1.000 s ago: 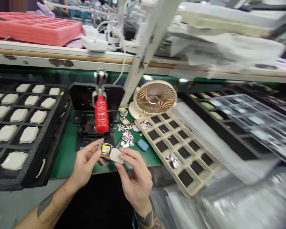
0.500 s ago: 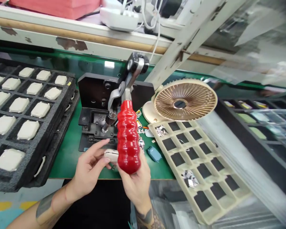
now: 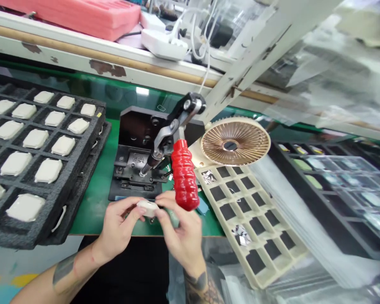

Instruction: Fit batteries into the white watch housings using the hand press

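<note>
1. Two black foam trays (image 3: 82, 143) of white rounded-square casings occupy the desk's left edge.
2. Left hand (image 3: 118, 226) pinches a small white rounded plastic casing (image 3: 147, 208) over the desk's front edge.
3. Right hand (image 3: 182, 234) pinches its other side, just below the red ribbed press handle (image 3: 184, 181).

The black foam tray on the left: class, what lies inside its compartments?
The black foam tray holds one white rounded casing per visible compartment. Their undersides are hidden, and the tray runs past the left edge, so those cells cannot be seen.
</note>
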A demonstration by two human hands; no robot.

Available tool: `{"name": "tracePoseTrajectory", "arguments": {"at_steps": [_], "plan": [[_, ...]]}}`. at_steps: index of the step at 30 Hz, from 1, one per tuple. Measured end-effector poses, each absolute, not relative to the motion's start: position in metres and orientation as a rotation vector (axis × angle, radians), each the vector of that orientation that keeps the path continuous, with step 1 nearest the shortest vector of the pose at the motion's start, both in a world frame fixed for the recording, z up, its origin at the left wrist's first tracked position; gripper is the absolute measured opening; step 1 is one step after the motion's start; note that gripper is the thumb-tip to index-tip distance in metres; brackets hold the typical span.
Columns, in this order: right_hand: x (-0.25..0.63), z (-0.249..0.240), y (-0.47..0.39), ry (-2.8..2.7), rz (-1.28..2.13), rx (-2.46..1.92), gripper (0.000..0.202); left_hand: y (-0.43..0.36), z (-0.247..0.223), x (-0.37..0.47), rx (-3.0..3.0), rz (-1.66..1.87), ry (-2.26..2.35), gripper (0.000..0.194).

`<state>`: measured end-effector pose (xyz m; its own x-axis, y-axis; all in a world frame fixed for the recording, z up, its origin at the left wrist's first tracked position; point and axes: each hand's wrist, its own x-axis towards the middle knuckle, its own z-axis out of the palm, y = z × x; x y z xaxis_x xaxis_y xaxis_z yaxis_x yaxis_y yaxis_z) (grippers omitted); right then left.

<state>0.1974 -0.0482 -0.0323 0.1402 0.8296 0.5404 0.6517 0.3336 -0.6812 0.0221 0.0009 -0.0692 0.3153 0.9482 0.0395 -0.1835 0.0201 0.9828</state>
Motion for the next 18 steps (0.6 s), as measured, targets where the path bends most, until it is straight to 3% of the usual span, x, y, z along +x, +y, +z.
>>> {"name": "tracePoseTrajectory", "arguments": {"at_steps": [5,10,15,18], "plan": [[0.204,0.028,-0.004,-1.608,-0.351,-1.186,0.051,-0.001,-0.062,0.018,0.971,1.0,0.788,0.037],[0.179,0.074,0.044,-1.733,-0.327,-0.841,0.043,-0.005,-0.066,0.002,0.848,0.952,0.806,0.054],[0.158,0.108,0.044,-1.376,-0.22,-0.912,0.05,-0.002,-0.07,-0.005,0.949,0.967,0.888,0.037],[0.169,0.077,0.026,-1.385,-0.393,-0.955,0.053,0.002,-0.067,-0.01,1.037,0.973,0.893,0.033]]}}
